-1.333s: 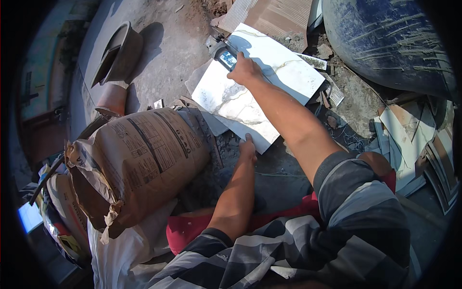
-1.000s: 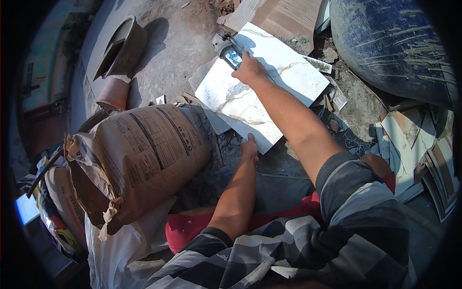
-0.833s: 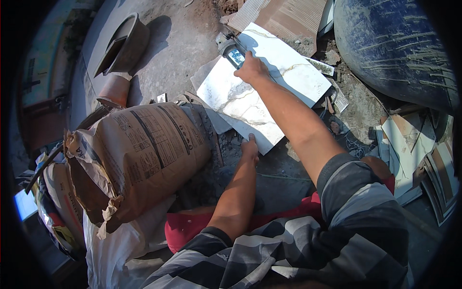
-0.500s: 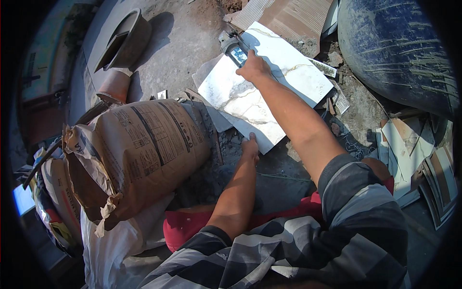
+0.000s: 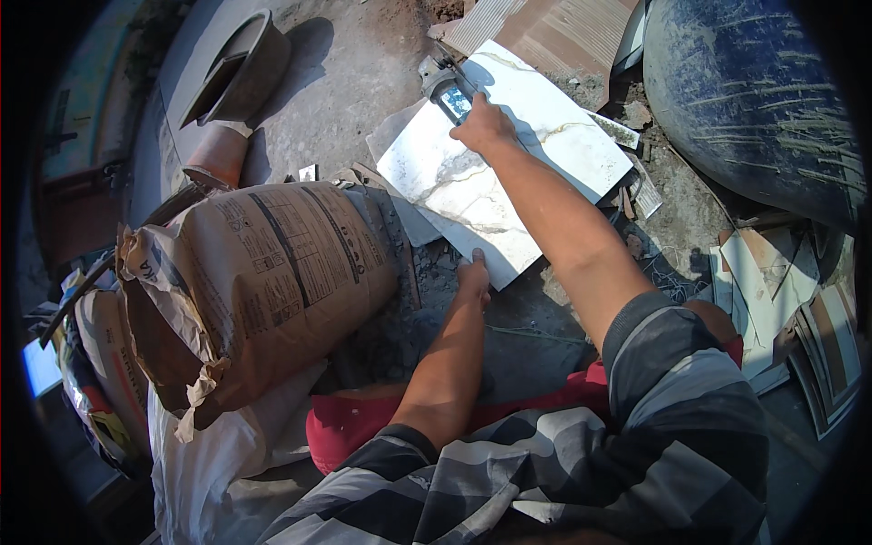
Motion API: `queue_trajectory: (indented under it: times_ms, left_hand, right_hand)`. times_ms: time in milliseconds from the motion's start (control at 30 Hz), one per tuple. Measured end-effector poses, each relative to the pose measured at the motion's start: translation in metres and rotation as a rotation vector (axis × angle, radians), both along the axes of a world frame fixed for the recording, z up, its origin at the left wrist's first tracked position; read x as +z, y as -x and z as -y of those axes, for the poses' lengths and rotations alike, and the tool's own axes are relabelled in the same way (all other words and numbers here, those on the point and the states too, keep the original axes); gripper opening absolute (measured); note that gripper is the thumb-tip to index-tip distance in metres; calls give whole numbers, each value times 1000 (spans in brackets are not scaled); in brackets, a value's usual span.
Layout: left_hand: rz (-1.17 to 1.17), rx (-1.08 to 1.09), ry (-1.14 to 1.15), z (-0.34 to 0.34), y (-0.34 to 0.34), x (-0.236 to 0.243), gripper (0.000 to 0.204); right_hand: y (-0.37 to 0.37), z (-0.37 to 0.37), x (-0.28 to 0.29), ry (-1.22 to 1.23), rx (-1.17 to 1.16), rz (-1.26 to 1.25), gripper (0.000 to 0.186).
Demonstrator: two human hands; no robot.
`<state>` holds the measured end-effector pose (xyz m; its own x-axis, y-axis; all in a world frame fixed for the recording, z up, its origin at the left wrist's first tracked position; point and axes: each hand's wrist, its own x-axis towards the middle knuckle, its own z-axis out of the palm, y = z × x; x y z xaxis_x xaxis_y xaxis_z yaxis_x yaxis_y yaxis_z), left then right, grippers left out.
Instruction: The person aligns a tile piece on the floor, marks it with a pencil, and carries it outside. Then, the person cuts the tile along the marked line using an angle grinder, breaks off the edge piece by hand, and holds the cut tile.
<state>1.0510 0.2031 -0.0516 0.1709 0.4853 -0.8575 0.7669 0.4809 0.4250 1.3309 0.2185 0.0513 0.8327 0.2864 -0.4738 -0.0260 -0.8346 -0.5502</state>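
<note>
A white marble-patterned tile with grey and gold veins lies tilted over rubble in front of me. My right hand is wrapped round the body of an angle grinder, whose head and disc sit at the tile's far left edge. Whether the disc touches the tile I cannot tell. At the near corner, my left hand grips the tile, thumb on top and the other fingers mostly hidden beneath.
On the left stands an open brown paper sack. Beyond it are an orange bucket and a round tub. A big scratched blue drum is at the far right, with tile offcuts below it. A ribbed brown tile lies behind.
The whole view has shifted slightly. Both hands keep their holds, and the grinder stays at the tile's far left edge.
</note>
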Motion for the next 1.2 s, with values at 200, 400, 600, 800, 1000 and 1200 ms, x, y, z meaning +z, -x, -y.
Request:
queue_trajectory:
  times_ms: [200, 400, 600, 800, 1000, 1200]
  left_hand:
    - [67, 56, 5, 1, 1, -4, 45]
    - [131, 124, 19, 1, 1, -5, 45]
    - [55, 87, 38, 2, -3, 8, 43]
    - [64, 69, 27, 4, -9, 22, 44]
    - [45, 82, 40, 5, -11, 28, 44]
    - [61, 69, 22, 3, -6, 13, 43]
  right_hand:
    - [0, -1, 2, 8, -12, -1, 85]
    - [0, -1, 3, 15, -6, -7, 86]
    - [-1, -2, 4, 20, -1, -2, 87]
    - [-2, -2, 7, 28, 1, -30, 89]
    - [-2, -2, 7, 28, 8, -34, 90]
    - [-4, -3, 5, 33, 3, -40, 89]
